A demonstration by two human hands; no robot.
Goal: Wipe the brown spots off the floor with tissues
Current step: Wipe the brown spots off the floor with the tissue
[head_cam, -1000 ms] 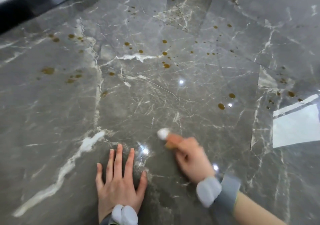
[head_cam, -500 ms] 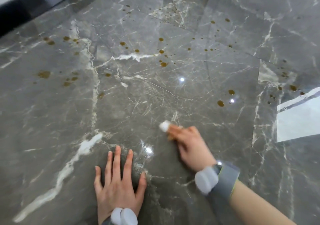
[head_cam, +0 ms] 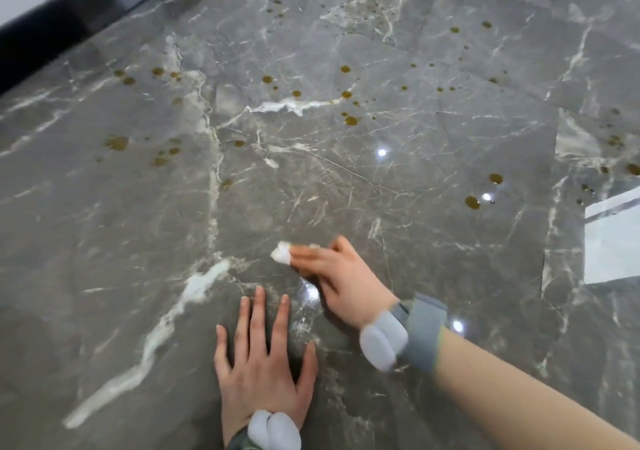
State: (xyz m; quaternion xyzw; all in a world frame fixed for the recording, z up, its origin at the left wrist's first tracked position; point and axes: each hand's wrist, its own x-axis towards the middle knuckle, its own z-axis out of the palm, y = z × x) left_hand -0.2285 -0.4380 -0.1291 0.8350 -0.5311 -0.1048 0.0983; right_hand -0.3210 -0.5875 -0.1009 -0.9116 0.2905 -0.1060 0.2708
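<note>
My right hand [head_cam: 341, 274] holds a small white wad of tissue [head_cam: 282, 253] and presses it to the grey marble floor [head_cam: 104, 241]; only the wad's left end shows past my fingertips. My left hand [head_cam: 263, 366] lies flat on the floor, fingers spread, just below and left of the tissue. Several brown spots dot the floor further off: a cluster [head_cam: 349, 120] up the middle, two larger drops [head_cam: 472, 202] to the right, a smeared patch [head_cam: 117, 143] to the left.
A black skirting board [head_cam: 69, 30] under a white wall runs along the top left. A bright window reflection [head_cam: 613, 238] lies on the tiles at the right edge. Both wrists carry grey bands with white pods.
My right hand has slid the tissue leftward and a little nearer across the floor. The left hand stays planted. The view has shifted slightly.
</note>
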